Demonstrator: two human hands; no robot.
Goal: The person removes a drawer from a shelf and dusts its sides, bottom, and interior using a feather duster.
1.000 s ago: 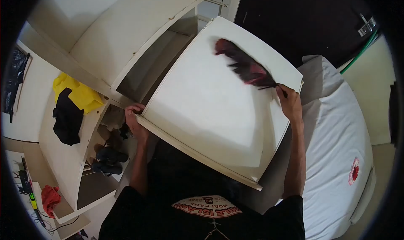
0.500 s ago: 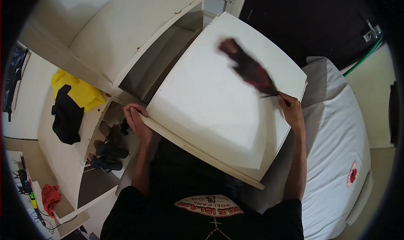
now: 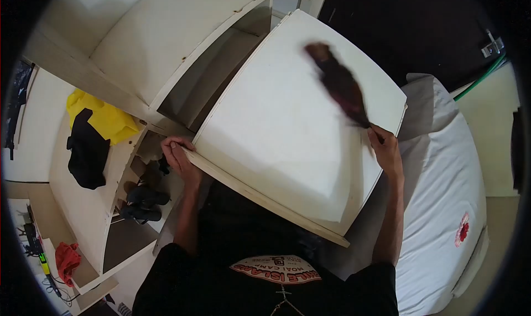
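Note:
A white drawer lies tilted in front of me, its pale inner surface facing up. My left hand is wrapped round the drawer's left front corner. At the drawer's right side, my right hand pinches the thin end of a dark red and black feathery duster. The duster extends up and left over the drawer's inner surface and is blurred by motion, so whether it touches the surface I cannot tell.
Behind the drawer stands a white cabinet with an open compartment. Yellow cloth and black cloth lie on a shelf at left, above dark shoes. A white-covered cushion is at right, and a red cloth at lower left.
The duster has swung to the right and now points more steeply upward. The drawer appears slightly higher and further right in view, with my left hand still on its corner.

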